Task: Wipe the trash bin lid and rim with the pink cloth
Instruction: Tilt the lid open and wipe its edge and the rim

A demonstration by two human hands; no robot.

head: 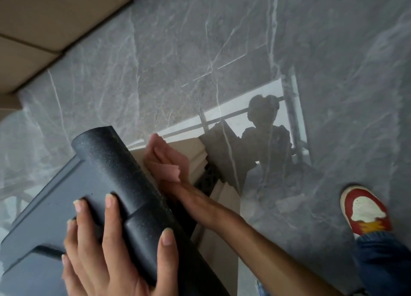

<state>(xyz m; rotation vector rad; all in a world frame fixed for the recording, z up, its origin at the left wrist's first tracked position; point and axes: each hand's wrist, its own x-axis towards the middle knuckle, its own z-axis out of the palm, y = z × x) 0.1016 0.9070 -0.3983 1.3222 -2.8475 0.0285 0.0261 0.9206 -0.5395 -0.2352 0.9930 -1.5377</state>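
Rim-wiping step: my left hand is lying flat and open, steadying the trash bin lid, while my right hand is closing around the pink cloth beside the lid's rounded back edge — next I should be drawing it along that edge.

Daylight was soft and rather dim, with no hard shadows. The glossy grey floor mirrored a bright window and a person's dark outline against it, the brightest patch in view. Motion blur smeared the pink cloth and the right hand; the left hand looked sharper. Wide-angle bending stretched the corners, where detail went soft
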